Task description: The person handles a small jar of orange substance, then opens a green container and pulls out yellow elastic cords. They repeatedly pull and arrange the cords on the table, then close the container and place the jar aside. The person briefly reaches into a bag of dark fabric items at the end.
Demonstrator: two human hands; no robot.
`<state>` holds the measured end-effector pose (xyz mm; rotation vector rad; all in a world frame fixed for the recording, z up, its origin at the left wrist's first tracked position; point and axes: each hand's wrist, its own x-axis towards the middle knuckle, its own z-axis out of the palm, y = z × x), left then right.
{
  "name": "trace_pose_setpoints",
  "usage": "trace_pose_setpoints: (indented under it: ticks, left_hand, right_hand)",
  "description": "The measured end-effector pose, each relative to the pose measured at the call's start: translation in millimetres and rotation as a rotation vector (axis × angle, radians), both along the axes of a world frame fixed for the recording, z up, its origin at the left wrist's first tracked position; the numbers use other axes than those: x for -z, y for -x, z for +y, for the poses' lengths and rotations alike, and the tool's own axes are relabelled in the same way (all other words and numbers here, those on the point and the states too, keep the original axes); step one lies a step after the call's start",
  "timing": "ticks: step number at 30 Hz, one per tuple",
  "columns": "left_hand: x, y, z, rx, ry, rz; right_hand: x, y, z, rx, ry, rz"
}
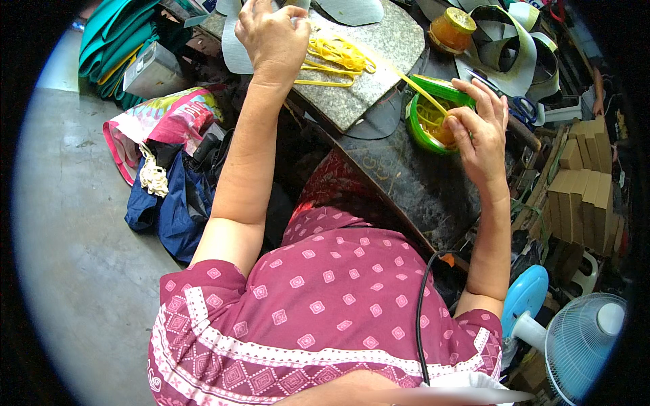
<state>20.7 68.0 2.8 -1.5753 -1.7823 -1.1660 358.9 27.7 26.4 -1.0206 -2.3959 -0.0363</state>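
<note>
My left hand (274, 44) is at the top edge with fingers curled over grey sheet pieces (352, 9); what its fingertips hold is hidden. Beside it, a loose bundle of thin yellow strips (338, 57) lies on a speckled stone slab (386, 44). My right hand (482, 128) is over a green-rimmed round tub (430, 143), thumb and forefinger pinched at the end of a narrow yellow strip (423, 93), its other fingers raised. That strip slants from the slab across the tub's rim. More yellow shows inside the tub.
Right of the slab stand an amber jar (452, 30), curled grey strips (504, 51) and blue-handled scissors (523, 109). Stacked brown cardboard pieces (581, 196) and a fan (586, 345) are at the right. Bags (172, 183) and folded green cloth (118, 40) lie left.
</note>
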Motion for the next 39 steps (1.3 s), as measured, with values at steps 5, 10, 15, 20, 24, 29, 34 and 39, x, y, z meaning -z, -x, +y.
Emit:
trace_pose_setpoints:
  ticks: [5, 10, 15, 20, 24, 29, 34, 39]
  left_hand:
    - [-8.5, -53.7, -23.3, 0.290, -0.079, 0.086]
    - [-8.4, -128.6, -52.5, 0.678, -0.012, 0.072]
    - [-8.8, -135.9, -49.2, 0.678, -0.072, 0.044]
    - [-13.0, -111.2, -40.7, 0.548, -0.089, 0.044]
    - [-9.6, -53.7, -30.0, 0.319, -0.003, -0.043]
    - [-8.3, -31.4, -19.7, 0.057, 0.015, -0.063]
    - [-6.5, -103.0, -42.8, 0.573, -0.111, 0.081]
    - [-1.8, -136.9, -49.1, 0.674, -0.081, -0.001]
  right_hand:
    - [-3.2, -0.6, 4.1, 0.003, -0.020, 0.020]
    - [-7.1, 3.5, 5.6, 0.001, -0.048, 0.018]
    - [-9.5, 5.5, 3.2, 0.005, -0.039, 0.029]
    - [-5.8, 9.4, 3.5, -0.005, -0.030, -0.005]
    - [-2.5, 6.2, 2.8, 0.007, -0.031, -0.051]
    - [-0.9, 2.4, 2.6, 0.034, -0.041, -0.046]
    - [-4.9, 6.3, 4.3, 0.016, -0.046, -0.029]
    - [-11.6, 9.2, 4.0, 0.003, -0.059, 0.001]
